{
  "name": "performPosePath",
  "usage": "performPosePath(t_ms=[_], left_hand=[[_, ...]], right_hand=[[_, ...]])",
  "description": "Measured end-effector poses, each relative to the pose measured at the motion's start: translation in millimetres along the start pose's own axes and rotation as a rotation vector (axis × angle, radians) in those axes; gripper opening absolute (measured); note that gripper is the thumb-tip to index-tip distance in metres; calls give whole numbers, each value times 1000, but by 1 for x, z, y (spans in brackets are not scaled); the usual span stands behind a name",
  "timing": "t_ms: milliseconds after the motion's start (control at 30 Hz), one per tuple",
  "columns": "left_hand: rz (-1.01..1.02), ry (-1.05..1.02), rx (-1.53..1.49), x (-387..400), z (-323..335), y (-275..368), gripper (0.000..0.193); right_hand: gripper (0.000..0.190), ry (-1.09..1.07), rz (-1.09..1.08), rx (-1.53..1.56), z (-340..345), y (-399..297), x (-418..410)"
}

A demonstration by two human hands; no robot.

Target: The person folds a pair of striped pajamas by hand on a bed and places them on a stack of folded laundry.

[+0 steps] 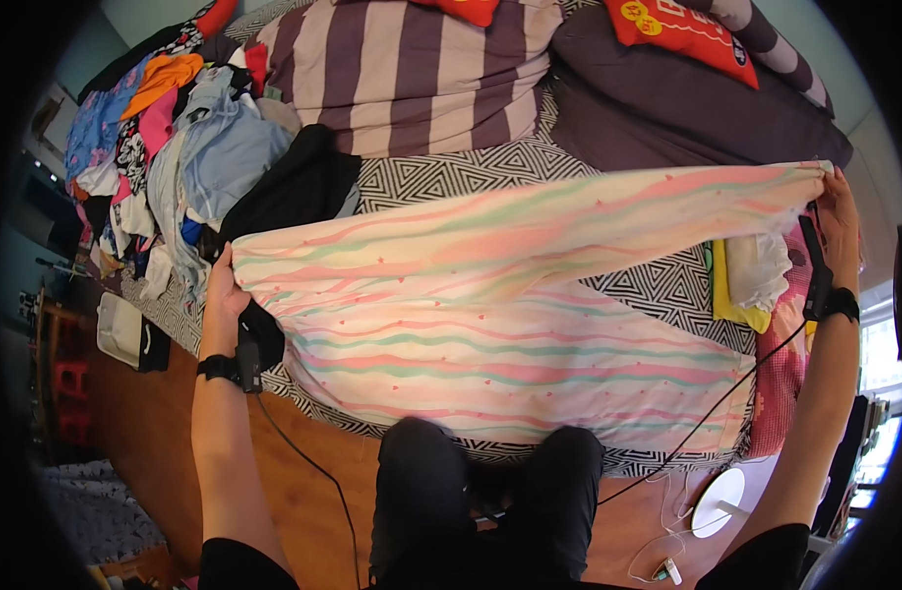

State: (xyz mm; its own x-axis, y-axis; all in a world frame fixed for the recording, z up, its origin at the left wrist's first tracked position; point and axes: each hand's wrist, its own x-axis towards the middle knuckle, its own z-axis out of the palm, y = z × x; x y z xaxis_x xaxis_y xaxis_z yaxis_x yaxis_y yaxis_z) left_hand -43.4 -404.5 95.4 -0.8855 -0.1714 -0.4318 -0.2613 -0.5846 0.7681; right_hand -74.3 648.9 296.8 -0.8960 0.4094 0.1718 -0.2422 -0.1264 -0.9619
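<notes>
A pair of striped pants [451, 324], white with wavy pink and green bands and small hearts, stretches across the bed before me. My left hand [226, 286] grips the pants at the waist end. At the far right my right hand [834, 203] pinches the cuff of the upper leg, which is drawn out straight between both hands. The lower leg lies spread flat toward my knees, its cuff near the bed's right front edge. Both wrists carry a black strap with a small device and a cable.
A heap of mixed clothes [200, 147] fills the bed's left side, with a black garment [296, 181] beside it. Striped pillow [414, 74] and dark pillow [680, 110] lie at the back. Folded clothes [753, 276] sit on the right. A white bin [123, 332] stands left of the bed.
</notes>
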Motion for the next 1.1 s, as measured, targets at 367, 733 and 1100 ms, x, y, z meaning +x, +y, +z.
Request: performPosePath(t_ms=[367,733,1100], left_hand=[[52,21,4,-16,6,3,43],[116,-145,45,-11,-6,20,29],[-108,-107,463,-39,17,28,28]], right_hand=[[20,-93,532,-1049,50,19,-94],[23,46,382,-144,23,2,-78],[17,-42,531,-718,20,0,-122]])
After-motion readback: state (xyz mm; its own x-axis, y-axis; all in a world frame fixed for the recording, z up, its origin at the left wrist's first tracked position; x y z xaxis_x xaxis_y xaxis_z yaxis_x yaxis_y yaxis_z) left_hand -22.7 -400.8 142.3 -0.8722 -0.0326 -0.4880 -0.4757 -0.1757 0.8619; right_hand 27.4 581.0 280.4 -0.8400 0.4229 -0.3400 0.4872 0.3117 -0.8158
